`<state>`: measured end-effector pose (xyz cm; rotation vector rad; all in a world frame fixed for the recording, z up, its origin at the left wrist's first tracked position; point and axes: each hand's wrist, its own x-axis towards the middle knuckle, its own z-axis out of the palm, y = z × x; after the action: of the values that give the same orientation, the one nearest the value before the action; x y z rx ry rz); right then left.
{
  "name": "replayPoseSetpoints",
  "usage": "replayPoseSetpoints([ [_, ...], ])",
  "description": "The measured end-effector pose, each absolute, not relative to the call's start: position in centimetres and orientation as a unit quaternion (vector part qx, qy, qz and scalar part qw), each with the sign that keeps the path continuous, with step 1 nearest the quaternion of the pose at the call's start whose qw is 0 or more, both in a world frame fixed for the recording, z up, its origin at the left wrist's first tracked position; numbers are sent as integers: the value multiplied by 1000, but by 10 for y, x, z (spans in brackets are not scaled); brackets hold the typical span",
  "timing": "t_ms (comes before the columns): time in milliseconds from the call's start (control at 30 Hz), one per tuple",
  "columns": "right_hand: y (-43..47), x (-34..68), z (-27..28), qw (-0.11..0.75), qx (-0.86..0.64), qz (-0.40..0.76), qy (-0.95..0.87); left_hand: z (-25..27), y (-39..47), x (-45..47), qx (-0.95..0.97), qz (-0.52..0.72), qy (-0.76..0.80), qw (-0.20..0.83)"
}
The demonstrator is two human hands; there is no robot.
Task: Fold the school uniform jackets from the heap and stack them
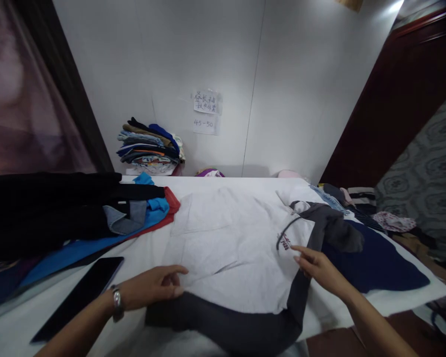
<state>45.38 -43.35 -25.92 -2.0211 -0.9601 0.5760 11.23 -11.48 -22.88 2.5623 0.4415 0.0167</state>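
Note:
A light grey hooded sweatshirt (223,248) with dark grey sleeves lies spread on the white table, a dark cord and small red and black lettering near its right end. One dark sleeve (241,317) bends along its near edge. My left hand (154,285) rests at the lower left corner, by the sleeve's end, its thumb and forefinger apart. Over the chest side, my right hand (315,265) has its forefinger stretched toward the lettering, the other fingers partly curled beside the sleeve. The dark hood or other sleeve (330,225) lies bunched to the right.
Left of the sweatshirt lie a black phone (80,297) and heaped black, blue and red clothes (134,218). A folded clothes stack (150,148) stands against the wall under paper notes (207,111). On the right, a navy garment (375,260) lies near more loose clothes (394,220).

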Motion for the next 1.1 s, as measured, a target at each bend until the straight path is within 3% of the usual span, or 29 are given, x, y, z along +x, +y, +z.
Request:
replayPoseSetpoints([
  [100,-399,477,-251,464,-776,193,-382,-219,-82,134,909,-39,207,360],
  [200,-354,514,-254,479,-779,109,-389,-225,-44,174,921,58,289,255],
  [367,-278,572,-256,320,-856,-7,-405,-241,18,245,926,104,343,117],
  [700,-197,635,-278,122,-917,51,-375,-263,99,334,915,79,390,60],
  [900,-183,638,-277,74,-923,43,-374,-269,112,347,908,41,412,67],
  [1100,-203,615,-241,104,-892,9,-440,-229,98,344,916,75,390,48],
])
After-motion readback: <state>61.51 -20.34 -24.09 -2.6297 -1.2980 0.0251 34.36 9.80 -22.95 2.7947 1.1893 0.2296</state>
